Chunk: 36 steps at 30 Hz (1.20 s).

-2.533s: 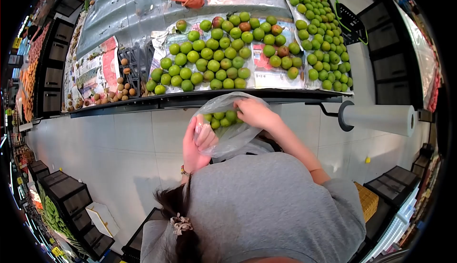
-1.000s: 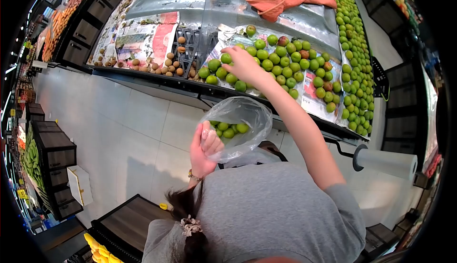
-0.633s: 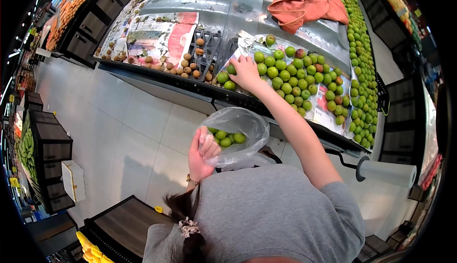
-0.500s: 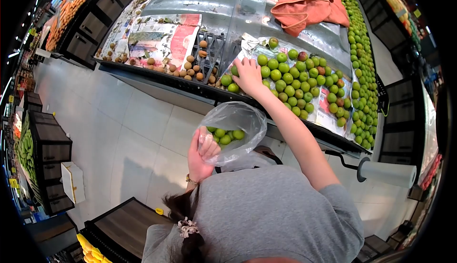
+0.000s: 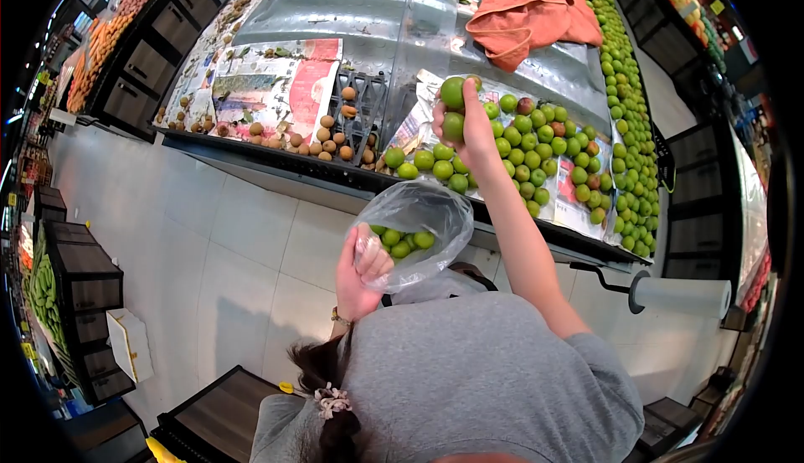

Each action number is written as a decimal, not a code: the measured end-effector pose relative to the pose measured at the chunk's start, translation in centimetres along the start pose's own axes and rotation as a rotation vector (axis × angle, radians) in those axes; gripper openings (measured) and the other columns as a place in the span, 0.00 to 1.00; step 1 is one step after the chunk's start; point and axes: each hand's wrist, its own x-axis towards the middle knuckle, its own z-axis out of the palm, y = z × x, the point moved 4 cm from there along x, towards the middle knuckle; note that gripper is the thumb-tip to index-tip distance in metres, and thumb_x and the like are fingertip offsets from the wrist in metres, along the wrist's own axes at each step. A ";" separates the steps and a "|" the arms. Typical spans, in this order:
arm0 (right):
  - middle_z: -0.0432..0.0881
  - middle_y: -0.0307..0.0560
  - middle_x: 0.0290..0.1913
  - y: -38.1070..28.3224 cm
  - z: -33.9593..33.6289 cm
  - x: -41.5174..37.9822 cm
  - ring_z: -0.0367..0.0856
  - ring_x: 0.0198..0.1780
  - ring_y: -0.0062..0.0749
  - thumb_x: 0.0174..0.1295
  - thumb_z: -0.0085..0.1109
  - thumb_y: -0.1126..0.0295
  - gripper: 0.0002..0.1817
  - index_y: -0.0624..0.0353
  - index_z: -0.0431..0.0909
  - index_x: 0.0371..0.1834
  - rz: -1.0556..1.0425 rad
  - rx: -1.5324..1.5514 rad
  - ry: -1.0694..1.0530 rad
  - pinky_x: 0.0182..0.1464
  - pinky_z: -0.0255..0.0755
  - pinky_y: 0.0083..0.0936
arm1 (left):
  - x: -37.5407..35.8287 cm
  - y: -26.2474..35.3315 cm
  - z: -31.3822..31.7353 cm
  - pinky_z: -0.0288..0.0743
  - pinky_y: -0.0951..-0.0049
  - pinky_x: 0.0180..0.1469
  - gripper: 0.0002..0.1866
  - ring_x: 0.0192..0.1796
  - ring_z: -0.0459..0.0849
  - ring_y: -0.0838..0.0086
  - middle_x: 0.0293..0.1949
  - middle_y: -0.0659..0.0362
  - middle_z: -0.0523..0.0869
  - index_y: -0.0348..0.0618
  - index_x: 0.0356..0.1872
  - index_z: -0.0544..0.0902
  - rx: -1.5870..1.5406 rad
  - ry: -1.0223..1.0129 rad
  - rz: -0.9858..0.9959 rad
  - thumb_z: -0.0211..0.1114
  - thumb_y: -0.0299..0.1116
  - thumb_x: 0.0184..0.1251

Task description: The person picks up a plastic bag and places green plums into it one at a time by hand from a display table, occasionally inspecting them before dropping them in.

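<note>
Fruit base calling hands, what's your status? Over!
Left hand: gripping plastic bag, mouth open. Right hand: holding green fruits over the stand. Nothing covering the bag's mouth.

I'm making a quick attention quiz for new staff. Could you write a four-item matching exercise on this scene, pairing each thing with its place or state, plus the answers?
1. Clear thin plastic bag
2. Crumpled orange cloth
3. White cylindrical roll
4. Bare right hand

A. On a black holder
B. Gripping round green fruits
C. Held by the bare left hand
D. Lying on a ridged grey surface

Pairs: 1-C, 2-D, 3-A, 4-B
</note>
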 end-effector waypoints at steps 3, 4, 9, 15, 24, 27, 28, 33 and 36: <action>0.70 0.40 0.24 -0.4 0.9 -1.8 0.67 0.21 0.21 0.67 0.29 0.42 0.28 0.57 0.67 0.43 0.128 0.260 -0.101 0.17 0.57 0.13 | 0.6 -0.4 0.3 0.46 0.83 0.17 0.16 0.11 0.50 0.86 0.10 0.70 0.54 0.49 0.22 0.62 0.020 0.002 -0.017 0.39 0.39 0.74; 0.70 0.41 0.25 -0.5 1.0 -2.2 0.67 0.21 0.21 0.67 0.30 0.43 0.27 0.58 0.66 0.44 0.136 0.303 -0.127 0.17 0.57 0.13 | 0.8 -0.4 0.4 0.46 0.83 0.16 0.16 0.11 0.50 0.86 0.10 0.70 0.55 0.49 0.23 0.63 0.023 0.001 -0.020 0.40 0.38 0.74; 0.71 0.44 0.31 -1.4 2.5 -5.9 0.66 0.17 0.18 0.63 0.48 0.54 0.20 0.57 0.64 0.50 0.106 0.328 -0.316 0.14 0.58 0.10 | 1.3 -0.6 0.7 0.46 0.83 0.16 0.16 0.10 0.50 0.86 0.10 0.70 0.55 0.49 0.23 0.63 0.027 -0.009 -0.032 0.39 0.39 0.74; 0.75 0.37 0.24 8.4 0.4 -10.6 0.68 0.16 0.17 0.62 0.50 0.54 0.16 0.58 0.71 0.38 0.722 -0.333 -0.648 0.17 0.59 0.15 | 1.8 -1.4 1.2 0.45 0.83 0.17 0.16 0.11 0.49 0.87 0.10 0.70 0.55 0.50 0.23 0.62 0.042 -0.017 -0.057 0.39 0.40 0.74; 0.77 0.41 0.38 5.4 -2.8 -9.7 0.76 0.38 0.24 0.67 0.39 0.60 0.18 0.60 0.70 0.52 0.628 0.222 -0.368 0.34 0.70 0.15 | 2.1 -2.5 1.7 0.46 0.84 0.17 0.17 0.11 0.49 0.87 0.10 0.71 0.56 0.49 0.23 0.62 0.068 -0.040 -0.047 0.39 0.40 0.74; 0.74 0.45 0.45 4.9 -2.9 -10.3 0.73 0.52 0.31 0.67 0.39 0.64 0.16 0.61 0.69 0.52 0.625 0.396 -0.394 0.53 0.70 0.23 | 2.1 -3.0 2.0 0.46 0.84 0.16 0.17 0.11 0.49 0.87 0.10 0.70 0.55 0.49 0.23 0.62 0.042 -0.036 -0.047 0.39 0.40 0.74; 0.74 0.46 0.47 4.8 -2.9 -10.4 0.71 0.56 0.34 0.67 0.39 0.66 0.15 0.61 0.68 0.52 0.625 0.435 -0.411 0.58 0.68 0.25 | 2.1 -3.1 2.2 0.46 0.83 0.16 0.17 0.11 0.49 0.86 0.10 0.70 0.55 0.49 0.23 0.62 0.038 -0.029 -0.047 0.39 0.40 0.74; 0.77 0.50 0.41 6.9 -2.8 -12.0 0.81 0.34 0.26 0.62 0.53 0.61 0.15 0.62 0.71 0.43 0.642 -0.293 -0.492 0.39 0.77 0.18 | 2.4 -4.0 2.3 0.45 0.83 0.16 0.17 0.11 0.49 0.86 0.10 0.70 0.55 0.49 0.22 0.62 0.030 -0.008 -0.053 0.39 0.41 0.74; 0.78 0.53 0.41 6.0 -1.4 -11.9 0.78 0.44 0.42 0.54 0.58 0.62 0.18 0.62 0.72 0.44 0.132 -1.029 -0.544 0.45 0.72 0.33 | 2.3 -4.4 2.4 0.45 0.83 0.16 0.17 0.11 0.49 0.86 0.09 0.70 0.55 0.49 0.22 0.62 0.031 -0.010 -0.050 0.38 0.41 0.74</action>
